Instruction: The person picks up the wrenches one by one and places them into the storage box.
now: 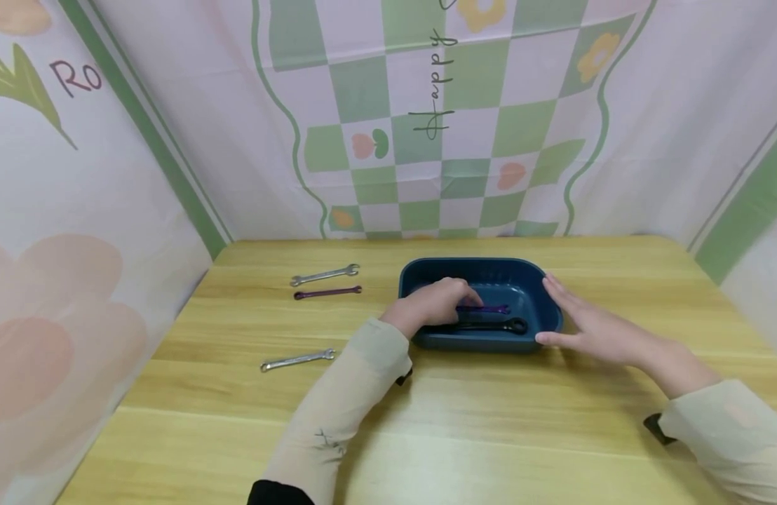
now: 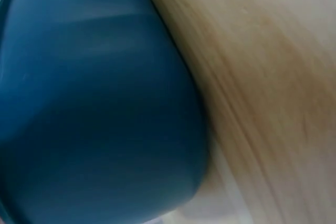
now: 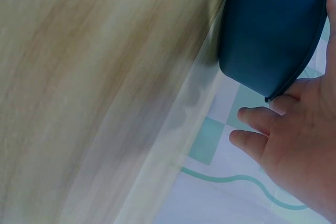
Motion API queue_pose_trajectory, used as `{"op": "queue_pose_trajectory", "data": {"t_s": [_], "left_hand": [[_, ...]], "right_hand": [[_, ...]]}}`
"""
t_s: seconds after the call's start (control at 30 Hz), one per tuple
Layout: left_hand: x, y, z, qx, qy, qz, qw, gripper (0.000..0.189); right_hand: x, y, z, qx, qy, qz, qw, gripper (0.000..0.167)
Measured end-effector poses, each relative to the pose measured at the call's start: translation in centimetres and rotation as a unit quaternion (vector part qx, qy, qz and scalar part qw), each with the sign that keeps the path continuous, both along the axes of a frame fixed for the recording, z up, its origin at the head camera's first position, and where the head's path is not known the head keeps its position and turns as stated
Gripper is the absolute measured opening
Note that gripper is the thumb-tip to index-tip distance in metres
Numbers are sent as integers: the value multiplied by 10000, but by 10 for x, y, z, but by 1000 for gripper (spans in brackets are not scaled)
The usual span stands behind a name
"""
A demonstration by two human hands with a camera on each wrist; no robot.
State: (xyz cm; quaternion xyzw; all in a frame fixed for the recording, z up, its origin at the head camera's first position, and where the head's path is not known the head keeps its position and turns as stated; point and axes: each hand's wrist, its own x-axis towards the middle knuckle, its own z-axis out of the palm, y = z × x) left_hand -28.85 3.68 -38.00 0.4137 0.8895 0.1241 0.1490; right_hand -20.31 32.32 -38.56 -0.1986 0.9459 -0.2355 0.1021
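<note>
A dark blue plastic bin (image 1: 483,344) stands on the wooden table. My left hand (image 1: 435,305) reaches over its near left side, its bent fingers down inside on a purple wrench (image 1: 492,309); the fingertips are partly hidden. Just nearer me in the bin lies a black ratchet wrench (image 1: 515,325), its left end under the hand. At the bin's right end my right hand (image 1: 599,330) has thumb and fingers spread, touching the rim. The right wrist view shows this hand (image 3: 294,135) against the bin's edge, while the left wrist view holds only the bin's outer wall (image 2: 105,98).
Left of the bin lie a silver open-end wrench (image 1: 325,275), a thin purple wrench (image 1: 328,292) and, closer to me, a silver combination wrench (image 1: 298,360). A printed curtain (image 1: 363,84) hangs behind the wooden table (image 1: 464,428).
</note>
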Motion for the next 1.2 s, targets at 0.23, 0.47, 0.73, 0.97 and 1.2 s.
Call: {"op": "queue_pose_trajectory", "data": {"t_s": [0.23,0.47,0.73,0.97,1.2], "left_hand": [[0,5,-3,-66,-19,28,10000,47],[-1,6,-7,-90,-73,9,9999,47],[-2,8,-11,-148,-168,82,9997,46],[-4,9,-15,-175,-190,83,9996,47],[-4,9,-16,-152,-255,32,9996,46]], "right_hand": [[-1,-1,1,33,33,15,10000,104],[0,-3,3,-4,-13,26,10000,104],[-1,-2,2,-17,-17,16,10000,104],[-2,-2,0,45,28,17,10000,104],[1,-2,2,-14,-40,-41,10000,105]]}}
